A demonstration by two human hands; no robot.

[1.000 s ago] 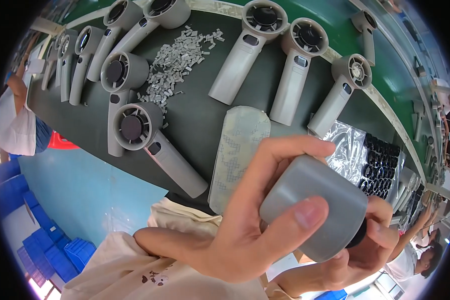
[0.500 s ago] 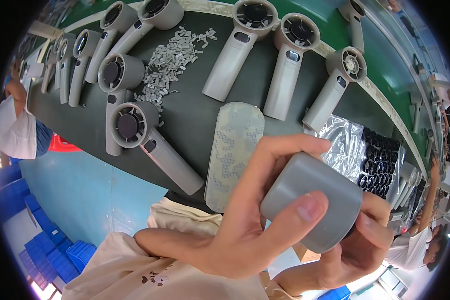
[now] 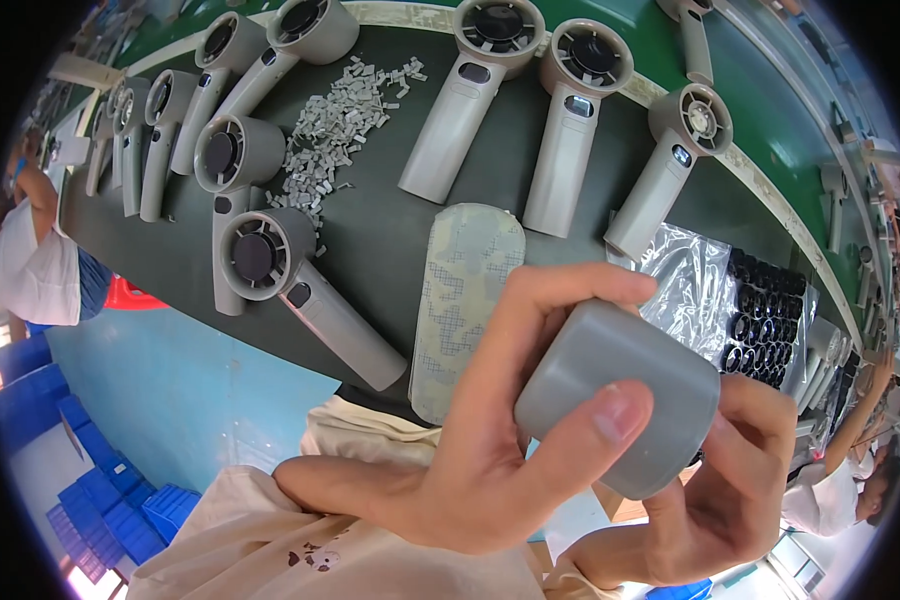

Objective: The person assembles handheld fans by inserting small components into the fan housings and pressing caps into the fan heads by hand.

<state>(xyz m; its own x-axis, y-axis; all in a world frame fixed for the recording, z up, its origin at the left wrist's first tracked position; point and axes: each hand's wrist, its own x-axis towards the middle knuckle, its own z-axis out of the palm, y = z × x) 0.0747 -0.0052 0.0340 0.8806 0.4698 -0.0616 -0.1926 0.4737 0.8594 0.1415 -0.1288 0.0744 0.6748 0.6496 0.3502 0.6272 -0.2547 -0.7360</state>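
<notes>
In the head view, the left hand (image 3: 510, 460) clamps the grey housing (image 3: 640, 355) between thumb and fingers, above the table's (image 3: 370, 265) near edge. The right hand's (image 3: 745, 475) bent fingers meet its rim; whether they pinch anything is hidden. Probably work on the housing's hidden face, calling for a steady left grip. Room opens mid-table, between pad (image 3: 470, 310) and clips (image 3: 335, 145).
</notes>
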